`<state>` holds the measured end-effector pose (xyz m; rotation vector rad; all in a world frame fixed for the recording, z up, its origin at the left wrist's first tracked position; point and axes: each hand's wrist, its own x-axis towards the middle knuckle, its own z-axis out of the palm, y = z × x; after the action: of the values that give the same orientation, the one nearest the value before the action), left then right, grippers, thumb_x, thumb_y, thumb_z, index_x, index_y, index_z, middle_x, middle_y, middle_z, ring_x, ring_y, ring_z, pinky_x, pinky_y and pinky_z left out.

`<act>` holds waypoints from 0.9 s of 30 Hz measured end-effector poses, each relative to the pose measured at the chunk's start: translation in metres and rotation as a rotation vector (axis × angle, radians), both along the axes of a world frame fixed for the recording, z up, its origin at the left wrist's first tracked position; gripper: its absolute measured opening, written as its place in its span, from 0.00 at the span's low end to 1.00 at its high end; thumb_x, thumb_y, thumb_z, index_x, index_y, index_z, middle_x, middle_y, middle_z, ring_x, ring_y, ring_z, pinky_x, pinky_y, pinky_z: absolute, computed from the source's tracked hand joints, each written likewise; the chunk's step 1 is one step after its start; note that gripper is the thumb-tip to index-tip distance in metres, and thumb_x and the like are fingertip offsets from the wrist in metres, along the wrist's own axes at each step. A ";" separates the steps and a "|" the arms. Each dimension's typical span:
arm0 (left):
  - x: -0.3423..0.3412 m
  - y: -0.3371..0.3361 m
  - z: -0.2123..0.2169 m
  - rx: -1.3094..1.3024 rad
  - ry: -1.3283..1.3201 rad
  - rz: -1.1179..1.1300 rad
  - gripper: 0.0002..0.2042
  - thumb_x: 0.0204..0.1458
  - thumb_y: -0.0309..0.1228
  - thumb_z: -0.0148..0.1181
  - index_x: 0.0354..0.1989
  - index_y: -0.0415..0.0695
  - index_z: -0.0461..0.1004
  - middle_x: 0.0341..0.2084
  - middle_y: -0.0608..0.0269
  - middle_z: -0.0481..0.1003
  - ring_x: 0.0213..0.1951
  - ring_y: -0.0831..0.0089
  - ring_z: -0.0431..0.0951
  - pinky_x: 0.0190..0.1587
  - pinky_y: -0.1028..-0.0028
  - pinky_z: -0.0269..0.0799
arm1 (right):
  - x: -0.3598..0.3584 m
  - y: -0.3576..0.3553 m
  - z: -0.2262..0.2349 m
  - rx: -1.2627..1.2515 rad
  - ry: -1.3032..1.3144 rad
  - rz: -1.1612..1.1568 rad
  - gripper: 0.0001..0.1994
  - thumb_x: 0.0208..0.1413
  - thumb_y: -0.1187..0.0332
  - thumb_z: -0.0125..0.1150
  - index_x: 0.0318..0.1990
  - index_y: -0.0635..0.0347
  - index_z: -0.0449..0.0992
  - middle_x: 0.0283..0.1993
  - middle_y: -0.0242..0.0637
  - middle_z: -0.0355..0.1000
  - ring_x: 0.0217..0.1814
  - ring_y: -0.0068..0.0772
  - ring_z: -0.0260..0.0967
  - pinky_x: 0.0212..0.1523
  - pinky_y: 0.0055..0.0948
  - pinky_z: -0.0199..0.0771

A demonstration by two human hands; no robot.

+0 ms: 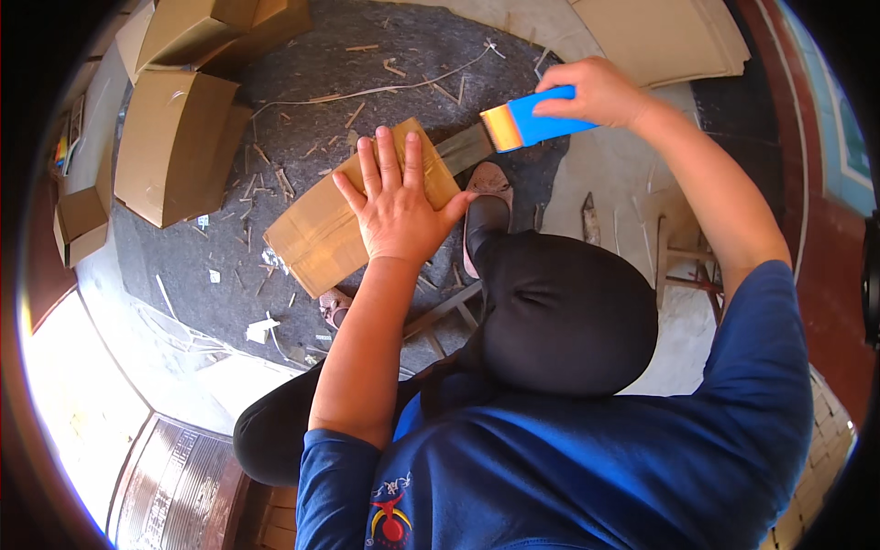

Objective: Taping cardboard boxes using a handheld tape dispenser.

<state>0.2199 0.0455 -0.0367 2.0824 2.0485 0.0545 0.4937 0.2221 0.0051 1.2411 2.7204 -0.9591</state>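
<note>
A closed brown cardboard box (316,229) lies low in front of me, tilted across the view by my feet. My left hand (396,206) presses flat on its top, fingers spread. To the right, my right hand (596,94) grips a blue tape dispenser (548,121) with an amber tape roll (501,128) at its front end. A stretch of translucent packing tape (465,149) spans the gap between the box's right end and the dispenser. My right palm and some fingers are partly hidden behind the dispenser.
Several brown cartons (170,137) stand at the upper left, and flat cardboard (665,37) lies at the upper right. Cardboard scraps (282,181) and a thin white strap (385,89) litter the dark mat (302,128). A wooden stool (687,261) stands at the right.
</note>
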 end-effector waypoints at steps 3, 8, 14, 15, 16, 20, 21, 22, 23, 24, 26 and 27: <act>-0.002 0.000 0.000 0.000 -0.012 0.005 0.51 0.46 0.70 0.56 0.74 0.48 0.52 0.75 0.49 0.45 0.76 0.49 0.37 0.69 0.35 0.25 | -0.028 -0.013 -0.011 0.122 -0.174 0.022 0.19 0.49 0.44 0.64 0.31 0.51 0.81 0.29 0.41 0.77 0.34 0.50 0.76 0.36 0.46 0.74; -0.003 -0.002 -0.001 0.029 -0.040 -0.013 0.44 0.51 0.60 0.56 0.72 0.47 0.55 0.74 0.47 0.46 0.75 0.47 0.39 0.70 0.36 0.27 | -0.094 -0.065 -0.023 0.192 -0.180 -0.003 0.14 0.51 0.54 0.61 0.30 0.57 0.78 0.29 0.44 0.78 0.35 0.51 0.78 0.36 0.48 0.77; -0.019 -0.014 -0.017 0.343 -0.377 -0.017 0.24 0.50 0.35 0.58 0.58 0.45 0.69 0.62 0.50 0.65 0.69 0.49 0.58 0.71 0.44 0.39 | -0.116 -0.110 -0.083 0.202 -0.126 0.014 0.17 0.58 0.69 0.51 0.54 0.58 0.71 0.33 0.46 0.79 0.33 0.50 0.79 0.30 0.48 0.77; -0.016 -0.014 -0.014 0.405 -0.428 0.012 0.17 0.47 0.29 0.60 0.48 0.46 0.75 0.51 0.56 0.71 0.61 0.54 0.67 0.70 0.46 0.46 | -0.117 -0.115 -0.096 0.209 -0.161 0.018 0.20 0.58 0.69 0.50 0.58 0.59 0.67 0.34 0.47 0.79 0.33 0.51 0.79 0.29 0.48 0.77; -0.014 -0.015 -0.016 0.402 -0.413 0.030 0.17 0.47 0.29 0.60 0.48 0.46 0.75 0.51 0.56 0.71 0.61 0.54 0.67 0.70 0.46 0.46 | -0.114 -0.118 -0.107 0.190 -0.185 0.036 0.19 0.58 0.69 0.50 0.57 0.59 0.69 0.35 0.46 0.79 0.33 0.50 0.79 0.29 0.48 0.77; -0.014 -0.013 -0.012 0.452 -0.420 -0.036 0.11 0.44 0.26 0.60 0.38 0.46 0.78 0.42 0.61 0.74 0.54 0.57 0.71 0.67 0.48 0.53 | -0.088 -0.123 -0.142 0.308 -0.340 0.268 0.19 0.55 0.67 0.55 0.56 0.56 0.70 0.36 0.45 0.79 0.35 0.49 0.80 0.30 0.47 0.77; -0.017 -0.015 -0.012 0.454 -0.429 -0.035 0.11 0.44 0.26 0.60 0.38 0.46 0.78 0.42 0.61 0.74 0.54 0.57 0.71 0.68 0.48 0.53 | -0.087 -0.120 -0.128 0.329 -0.312 0.152 0.21 0.54 0.67 0.56 0.57 0.57 0.70 0.36 0.45 0.79 0.35 0.48 0.80 0.30 0.45 0.77; -0.020 -0.019 -0.014 0.457 -0.439 -0.028 0.11 0.44 0.27 0.60 0.38 0.46 0.78 0.43 0.61 0.74 0.54 0.57 0.71 0.68 0.48 0.53 | -0.089 -0.114 -0.106 0.346 -0.283 0.042 0.23 0.53 0.67 0.57 0.58 0.57 0.69 0.35 0.45 0.79 0.35 0.48 0.80 0.30 0.44 0.77; -0.021 -0.020 -0.015 0.473 -0.432 -0.010 0.11 0.44 0.27 0.60 0.39 0.46 0.77 0.43 0.60 0.74 0.55 0.57 0.71 0.68 0.47 0.53 | -0.092 -0.110 -0.082 0.383 -0.261 0.011 0.27 0.53 0.67 0.58 0.62 0.56 0.67 0.34 0.45 0.79 0.34 0.47 0.79 0.30 0.44 0.77; -0.021 -0.023 -0.018 0.483 -0.433 0.006 0.11 0.44 0.27 0.59 0.39 0.45 0.77 0.43 0.60 0.74 0.55 0.57 0.71 0.69 0.47 0.52 | -0.096 -0.109 -0.064 0.413 -0.244 -0.025 0.31 0.52 0.67 0.58 0.66 0.56 0.64 0.33 0.45 0.78 0.32 0.47 0.79 0.29 0.43 0.77; -0.021 -0.023 -0.018 0.482 -0.415 0.026 0.13 0.45 0.27 0.58 0.42 0.45 0.76 0.45 0.59 0.73 0.56 0.57 0.70 0.69 0.47 0.52 | -0.104 -0.112 -0.038 0.472 -0.175 0.160 0.35 0.51 0.68 0.58 0.70 0.56 0.59 0.31 0.45 0.78 0.31 0.47 0.78 0.29 0.43 0.77; -0.022 -0.024 -0.019 0.488 -0.407 0.042 0.15 0.45 0.27 0.58 0.44 0.45 0.75 0.45 0.58 0.73 0.56 0.57 0.70 0.69 0.48 0.53 | -0.108 -0.114 -0.030 0.523 -0.120 0.321 0.40 0.50 0.69 0.58 0.73 0.55 0.53 0.29 0.44 0.77 0.29 0.47 0.78 0.28 0.43 0.77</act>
<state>0.1981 0.0215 -0.0553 2.0453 1.9516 0.9872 0.3853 0.1086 -0.0252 0.8101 3.0352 -0.1393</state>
